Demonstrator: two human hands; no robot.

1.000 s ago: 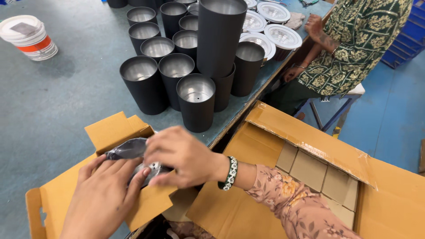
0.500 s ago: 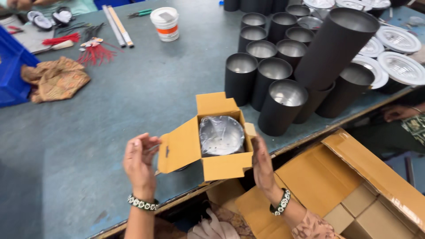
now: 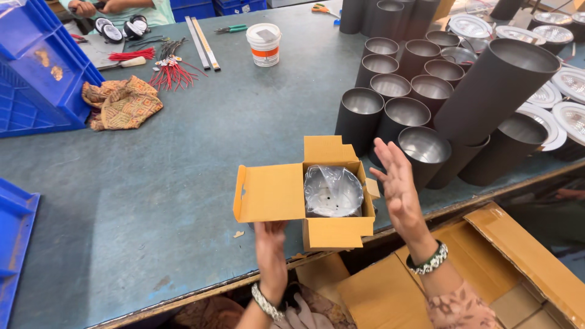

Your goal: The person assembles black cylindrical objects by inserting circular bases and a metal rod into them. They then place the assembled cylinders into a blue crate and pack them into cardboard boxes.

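A small cardboard box (image 3: 317,195) is sitting open near the front edge of the worktop (image 3: 183,158), its flaps standing out to the left, back and front. Inside it a shiny metal fitting wrapped in clear plastic (image 3: 332,190) is lying with its round face up. The left hand (image 3: 270,250) is reaching up from below the edge, its fingers spread flat under the left flap, touching or nearly touching the cardboard and gripping nothing. The right hand (image 3: 399,186) is hovering just beside the box's right wall, palm turned toward it, fingers spread wide and holding nothing.

Just behind and to the right, a cluster of black cylinders (image 3: 396,91) with silvery insides is standing upright, and one larger cylinder (image 3: 493,91) is leaning across them. Round white-rimmed fittings (image 3: 567,97) are lying beyond. Further back a white tub (image 3: 264,44), red wires (image 3: 170,72), a patterned cloth (image 3: 122,103) and a blue crate (image 3: 36,79) are resting on the grey-blue surface, and another person's hands (image 3: 82,7) are working at the far corner. Below the front edge a large open carton (image 3: 499,262) is standing.
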